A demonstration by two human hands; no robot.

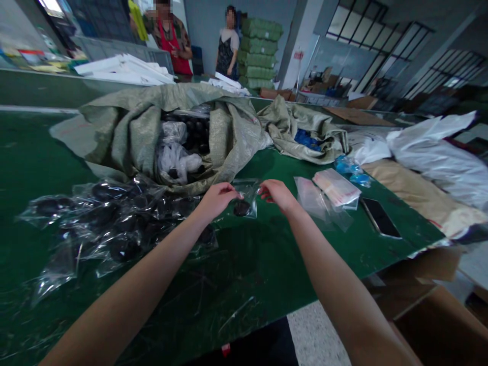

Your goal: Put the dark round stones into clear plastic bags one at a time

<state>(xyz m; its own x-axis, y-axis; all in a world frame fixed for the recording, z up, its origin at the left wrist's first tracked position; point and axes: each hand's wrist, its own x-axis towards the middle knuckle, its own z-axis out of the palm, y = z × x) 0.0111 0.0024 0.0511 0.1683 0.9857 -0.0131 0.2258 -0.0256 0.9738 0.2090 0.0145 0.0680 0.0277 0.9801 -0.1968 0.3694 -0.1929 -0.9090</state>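
Between my hands hangs a small clear plastic bag (249,190) with a dark, rounded object (241,207) low inside it. My left hand (218,199) pinches the bag's left side, close above the dark object. On the other side, the curled fingers of my right hand (277,193) grip the bag's right edge. Left of my hands lies a heap of bagged black rounded objects (125,246). To the right, a stack of flat clear bags (335,188) rests on the green table (267,264). What exactly the black objects are I cannot tell.
Behind my hands an open woven sack (236,134) holds more black objects and crumpled plastic. A second sack (282,122) has blue items inside. A phone (380,217) lies near the right edge, above a cardboard box (438,315). Two people stand across the table.
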